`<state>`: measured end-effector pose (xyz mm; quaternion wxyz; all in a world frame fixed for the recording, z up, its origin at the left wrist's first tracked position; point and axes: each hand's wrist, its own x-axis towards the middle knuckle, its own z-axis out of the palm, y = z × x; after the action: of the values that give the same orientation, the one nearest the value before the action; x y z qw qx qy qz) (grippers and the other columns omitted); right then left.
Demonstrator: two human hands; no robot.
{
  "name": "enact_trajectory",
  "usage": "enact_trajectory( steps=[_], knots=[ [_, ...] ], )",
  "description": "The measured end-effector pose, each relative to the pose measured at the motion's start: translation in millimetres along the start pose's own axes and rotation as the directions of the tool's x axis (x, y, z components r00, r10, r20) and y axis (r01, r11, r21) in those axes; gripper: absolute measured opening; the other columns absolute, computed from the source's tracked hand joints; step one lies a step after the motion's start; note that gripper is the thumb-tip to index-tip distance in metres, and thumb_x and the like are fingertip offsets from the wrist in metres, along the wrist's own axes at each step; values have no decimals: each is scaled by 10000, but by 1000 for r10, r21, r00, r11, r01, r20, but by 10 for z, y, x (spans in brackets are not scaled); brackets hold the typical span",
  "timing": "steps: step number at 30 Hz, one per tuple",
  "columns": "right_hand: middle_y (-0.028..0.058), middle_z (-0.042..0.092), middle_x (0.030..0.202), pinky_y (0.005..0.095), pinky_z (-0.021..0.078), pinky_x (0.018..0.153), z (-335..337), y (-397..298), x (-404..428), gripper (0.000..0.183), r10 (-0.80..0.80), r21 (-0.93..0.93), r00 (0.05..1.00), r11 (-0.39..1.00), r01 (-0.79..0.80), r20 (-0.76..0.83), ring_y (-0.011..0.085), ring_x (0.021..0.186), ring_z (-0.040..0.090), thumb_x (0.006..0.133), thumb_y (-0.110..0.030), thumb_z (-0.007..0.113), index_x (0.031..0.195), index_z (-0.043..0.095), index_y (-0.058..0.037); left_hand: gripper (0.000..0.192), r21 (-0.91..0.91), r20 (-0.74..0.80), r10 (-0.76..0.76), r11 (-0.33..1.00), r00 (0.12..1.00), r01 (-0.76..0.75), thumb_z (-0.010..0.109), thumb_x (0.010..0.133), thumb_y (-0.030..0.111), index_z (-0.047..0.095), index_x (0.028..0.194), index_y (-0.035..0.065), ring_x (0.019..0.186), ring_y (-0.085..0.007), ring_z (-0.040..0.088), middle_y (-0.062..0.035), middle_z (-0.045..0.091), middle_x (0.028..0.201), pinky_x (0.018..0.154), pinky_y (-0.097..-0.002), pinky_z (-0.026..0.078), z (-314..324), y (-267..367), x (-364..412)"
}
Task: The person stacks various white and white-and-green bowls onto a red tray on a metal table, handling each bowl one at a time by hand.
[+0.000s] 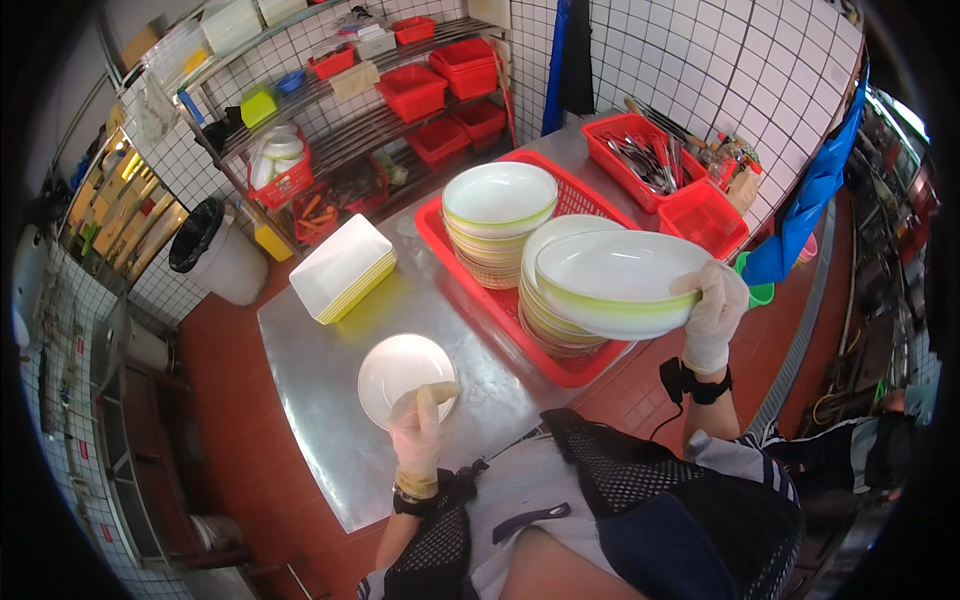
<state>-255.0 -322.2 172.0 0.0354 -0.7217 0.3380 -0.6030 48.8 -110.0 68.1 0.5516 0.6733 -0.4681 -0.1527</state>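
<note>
My left hand (418,429), in a pale glove, pinches the near rim of a small round white dish (397,367) over the metal table. My right hand (716,313), also gloved, grips the right end of a large white bowl with a green band (615,274). That bowl is tilted above a stack of similar bowls (551,322) in a red plastic basket (491,300); whether it touches the stack is hard to tell. Behind and to the left, a second stack of green-banded bowls (499,202) stands in the same basket.
Nested white-and-yellow rectangular dishes (345,266) lie on the metal table (315,397). Beyond the basket stand a red bin of cutlery (645,161) and a smaller red bin (705,221). A metal rack (352,105) lines the wall; a lined waste bin (225,255) stands left.
</note>
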Motion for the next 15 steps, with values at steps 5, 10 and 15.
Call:
enact_trajectory(
  steps=[5, 10, 15],
  knots=[
    [133, 527, 587, 413, 380, 573, 200, 370, -6, 285, -75, -30, 995, 997, 78, 73, 301, 543, 488, 887, -50, 473, 619, 563, -22, 380, 37, -66, -125, 991, 990, 127, 500, 1051, 234, 774, 937, -4, 835, -263, 709, -131, 765, 924, 810, -374, 532, -99, -187, -175],
    [130, 532, 618, 429, 386, 582, 378, 621, -42, 267, -128, -46, 985, 990, 134, 115, 328, 593, 517, 896, -58, 501, 637, 567, -46, 474, 32, -119, -258, 964, 959, 263, 476, 1062, 313, 783, 905, -12, 797, -262, 702, -141, 765, 859, 775, -378, 528, -169, -322, -314],
    [127, 537, 634, 438, 386, 584, 525, 810, -112, 252, -132, -35, 981, 990, 138, 143, 331, 607, 521, 898, -70, 522, 652, 572, -49, 592, -45, -138, -343, 939, 929, 340, 475, 1076, 435, 772, 892, -43, 826, -229, 702, -144, 768, 866, 805, -360, 525, -165, -429, -400]
  ],
)
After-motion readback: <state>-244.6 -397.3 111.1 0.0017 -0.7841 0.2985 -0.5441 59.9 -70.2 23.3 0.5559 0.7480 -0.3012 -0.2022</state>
